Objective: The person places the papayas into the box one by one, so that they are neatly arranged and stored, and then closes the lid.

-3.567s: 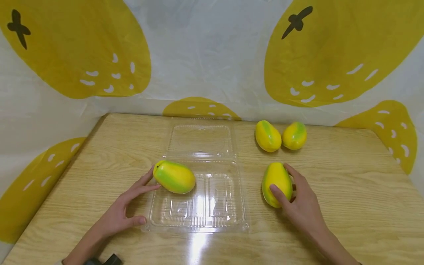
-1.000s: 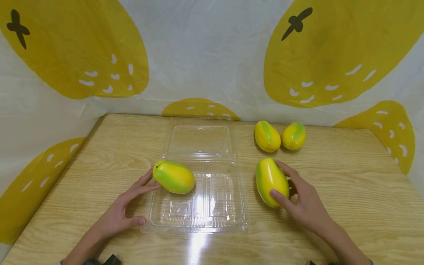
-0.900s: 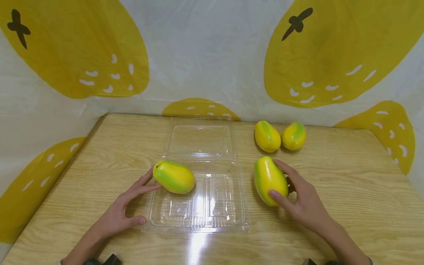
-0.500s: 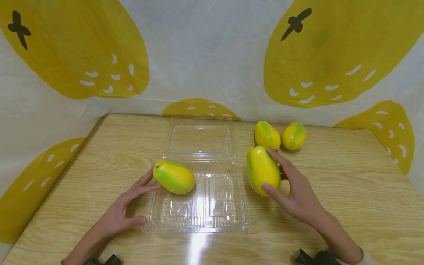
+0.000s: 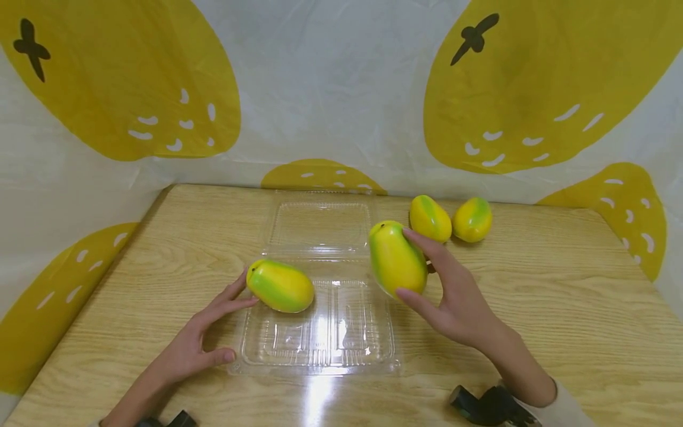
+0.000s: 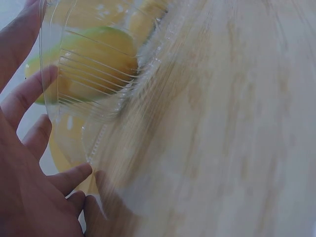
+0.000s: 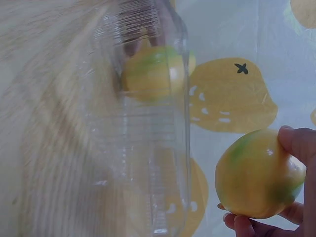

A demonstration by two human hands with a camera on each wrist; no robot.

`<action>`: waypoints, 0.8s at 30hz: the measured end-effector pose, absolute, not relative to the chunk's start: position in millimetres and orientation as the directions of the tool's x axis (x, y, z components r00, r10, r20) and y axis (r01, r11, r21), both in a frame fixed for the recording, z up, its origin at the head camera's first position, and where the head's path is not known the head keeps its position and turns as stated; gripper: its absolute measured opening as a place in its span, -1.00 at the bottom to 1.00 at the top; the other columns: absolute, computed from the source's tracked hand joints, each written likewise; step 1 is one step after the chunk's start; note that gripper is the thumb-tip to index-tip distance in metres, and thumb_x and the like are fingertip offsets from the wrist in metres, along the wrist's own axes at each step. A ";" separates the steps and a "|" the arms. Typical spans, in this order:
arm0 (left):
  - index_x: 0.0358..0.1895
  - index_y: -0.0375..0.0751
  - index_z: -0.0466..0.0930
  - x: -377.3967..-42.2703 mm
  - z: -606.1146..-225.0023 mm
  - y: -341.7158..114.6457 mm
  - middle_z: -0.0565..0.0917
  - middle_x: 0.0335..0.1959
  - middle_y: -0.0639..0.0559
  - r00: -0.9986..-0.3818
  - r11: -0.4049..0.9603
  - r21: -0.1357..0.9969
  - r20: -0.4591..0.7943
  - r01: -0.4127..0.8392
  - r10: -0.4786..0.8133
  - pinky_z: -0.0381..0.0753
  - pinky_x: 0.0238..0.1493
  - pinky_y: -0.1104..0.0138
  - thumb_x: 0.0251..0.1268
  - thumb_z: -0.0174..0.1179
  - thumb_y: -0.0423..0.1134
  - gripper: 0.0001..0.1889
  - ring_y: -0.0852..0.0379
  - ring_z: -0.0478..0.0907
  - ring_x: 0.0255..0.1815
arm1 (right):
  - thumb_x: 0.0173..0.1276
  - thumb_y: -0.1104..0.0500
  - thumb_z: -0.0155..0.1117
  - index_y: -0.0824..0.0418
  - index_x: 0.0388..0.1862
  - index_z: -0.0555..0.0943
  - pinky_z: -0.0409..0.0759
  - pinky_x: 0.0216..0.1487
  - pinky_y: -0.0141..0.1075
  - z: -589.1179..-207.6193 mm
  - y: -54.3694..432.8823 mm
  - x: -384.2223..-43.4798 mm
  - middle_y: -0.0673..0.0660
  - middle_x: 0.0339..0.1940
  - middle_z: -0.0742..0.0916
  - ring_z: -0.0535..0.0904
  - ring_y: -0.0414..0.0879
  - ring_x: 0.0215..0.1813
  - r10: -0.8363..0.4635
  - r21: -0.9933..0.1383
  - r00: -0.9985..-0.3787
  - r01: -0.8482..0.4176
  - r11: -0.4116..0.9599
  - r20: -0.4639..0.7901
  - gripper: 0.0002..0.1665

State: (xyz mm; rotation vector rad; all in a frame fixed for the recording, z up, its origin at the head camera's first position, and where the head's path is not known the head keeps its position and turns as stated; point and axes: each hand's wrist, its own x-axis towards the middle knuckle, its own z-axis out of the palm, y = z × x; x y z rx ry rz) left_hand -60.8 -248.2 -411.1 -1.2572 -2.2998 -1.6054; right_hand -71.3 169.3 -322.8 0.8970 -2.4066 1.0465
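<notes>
A clear plastic clamshell box [image 5: 341, 356] lies with its lid folded back on the table. One yellow-green papaya [image 5: 280, 286] lies in its left part, seen through the ribbed wall in the left wrist view. My left hand [image 5: 197, 338] rests its fairly straight fingers against the box's left side. My right hand [image 5: 453, 296] grips a second papaya [image 5: 397, 258] between thumb and fingers, above the box's right edge. In the right wrist view that papaya [image 7: 256, 177] is held apart from the box wall [image 7: 185, 123].
Two more papayas, one left [image 5: 429, 214] and one right [image 5: 472, 219], lie at the table's back right. A patterned cloth [image 5: 331, 89] hangs behind the wooden table [image 5: 560, 296]. Dark wrist-worn devices show near the front edge, one by the right forearm [image 5: 525, 362].
My right hand has lifted the papaya off the table and carried it left and away from me, over the box's right edge. My left hand has stayed in place.
</notes>
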 end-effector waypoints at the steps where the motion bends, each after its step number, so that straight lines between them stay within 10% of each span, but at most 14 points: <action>1: 0.30 -0.37 0.36 -60.9 -411.6 -248.3 -0.03 0.47 -0.43 -0.663 0.119 0.753 0.478 0.647 0.576 -0.16 0.43 0.36 0.16 0.32 -0.02 -0.29 -0.32 -0.16 0.48 | 0.24 -0.05 0.36 0.21 0.44 0.24 0.50 -0.15 -0.38 -321.9 167.3 -72.3 0.09 0.32 0.47 0.46 -0.12 -0.05 -0.415 -0.511 -0.723 -0.687 0.516 0.552 -0.12; 24: 0.30 -0.37 0.36 -61.5 -412.2 -248.7 -0.03 0.46 -0.44 -0.656 0.113 0.749 0.485 0.653 0.578 -0.17 0.44 0.35 0.16 0.32 -0.02 -0.29 -0.32 -0.16 0.49 | 0.34 -0.25 0.14 0.15 0.45 0.23 0.53 0.08 -0.22 -329.6 134.1 -90.7 0.11 0.39 0.41 0.39 0.00 0.30 -0.539 -0.481 -0.627 -0.778 0.404 0.562 -0.16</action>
